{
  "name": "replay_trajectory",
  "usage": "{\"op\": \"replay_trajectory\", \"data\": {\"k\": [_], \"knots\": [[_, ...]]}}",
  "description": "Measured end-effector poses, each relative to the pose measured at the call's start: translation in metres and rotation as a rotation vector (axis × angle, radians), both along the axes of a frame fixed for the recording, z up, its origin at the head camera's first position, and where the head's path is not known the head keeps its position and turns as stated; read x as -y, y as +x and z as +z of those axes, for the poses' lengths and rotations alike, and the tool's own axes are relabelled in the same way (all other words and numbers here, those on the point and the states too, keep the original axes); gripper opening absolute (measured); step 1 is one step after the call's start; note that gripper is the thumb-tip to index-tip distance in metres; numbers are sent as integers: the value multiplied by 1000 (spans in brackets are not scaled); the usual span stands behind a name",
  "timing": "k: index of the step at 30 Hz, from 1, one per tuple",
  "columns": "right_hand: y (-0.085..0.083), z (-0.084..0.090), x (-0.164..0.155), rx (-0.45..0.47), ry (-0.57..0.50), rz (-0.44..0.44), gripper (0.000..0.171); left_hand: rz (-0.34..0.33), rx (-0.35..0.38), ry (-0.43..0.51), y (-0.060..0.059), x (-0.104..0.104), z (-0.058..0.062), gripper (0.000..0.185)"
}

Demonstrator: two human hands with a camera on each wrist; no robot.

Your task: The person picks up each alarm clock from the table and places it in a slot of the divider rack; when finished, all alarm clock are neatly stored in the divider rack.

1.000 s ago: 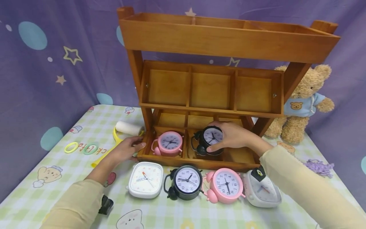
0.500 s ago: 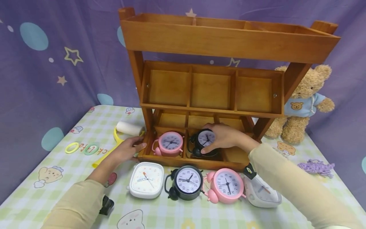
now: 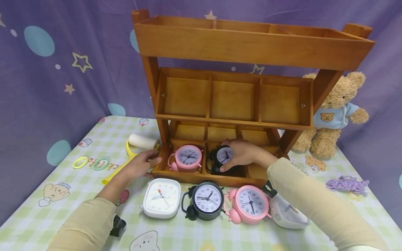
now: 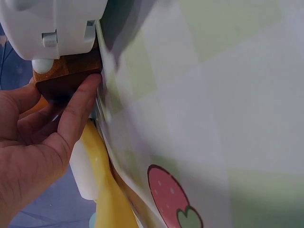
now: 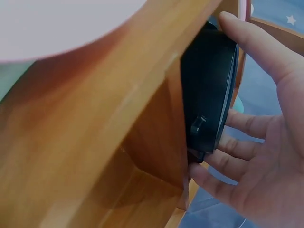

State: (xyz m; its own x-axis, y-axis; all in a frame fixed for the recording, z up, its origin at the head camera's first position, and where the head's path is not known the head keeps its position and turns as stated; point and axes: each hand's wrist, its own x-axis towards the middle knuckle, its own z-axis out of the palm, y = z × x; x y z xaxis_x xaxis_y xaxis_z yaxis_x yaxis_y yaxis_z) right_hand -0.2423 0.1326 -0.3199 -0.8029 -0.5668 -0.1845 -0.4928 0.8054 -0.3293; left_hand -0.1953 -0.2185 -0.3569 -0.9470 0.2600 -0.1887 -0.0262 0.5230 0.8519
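Observation:
My right hand [image 3: 239, 153] grips a small black alarm clock [image 3: 222, 157] and holds it down in the middle front compartment of the wooden rack's [image 3: 176, 173] bottom tray. In the right wrist view the thumb and fingers [image 5: 247, 40] curl round the black clock [image 5: 209, 90] against the wooden divider [image 5: 142, 109]. A pink alarm clock [image 3: 187, 158] stands in the left compartment. My left hand [image 3: 142, 165] rests against the tray's left front corner [image 4: 66, 78], fingers straight [image 4: 80, 107].
In front of the tray lie a white square clock [image 3: 162, 197], a black clock [image 3: 206, 200], a pink clock [image 3: 250, 203] and a white clock [image 3: 290, 214]. A lint roller [image 3: 141, 142] lies left. A teddy bear [image 3: 333, 115] sits right, purple yarn [image 3: 346, 183] nearby.
My right hand has lowered the black clock leftward and down into the middle compartment of the bottom tray. The left hand has stayed at the tray's corner.

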Motion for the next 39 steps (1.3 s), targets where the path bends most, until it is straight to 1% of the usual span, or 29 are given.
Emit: {"op": "replay_trajectory", "data": {"k": [8, 16, 19, 23, 30, 36, 39], "knots": [[3, -4, 4, -1, 24, 1, 95, -3, 0, 13, 0, 0, 0, 50], [7, 0, 6, 27, 89, -29, 95, 2, 11, 4, 1, -2, 1, 52], [7, 2, 6, 40, 89, -43, 94, 0, 12, 4, 1, -1, 1, 52], [6, 7, 2, 42, 53, -33, 86, -1, 12, 3, 0, -1, 0, 52], [7, 14, -15, 4, -41, 35, 68, 2, 24, -4, 1, -2, 1, 53], [13, 21, -31, -17, -135, 25, 60, 0, 29, -3, 1, -1, 1, 53], [17, 25, -38, -43, -166, 11, 57, -5, 30, 17, 1, 0, 1, 53]]}}
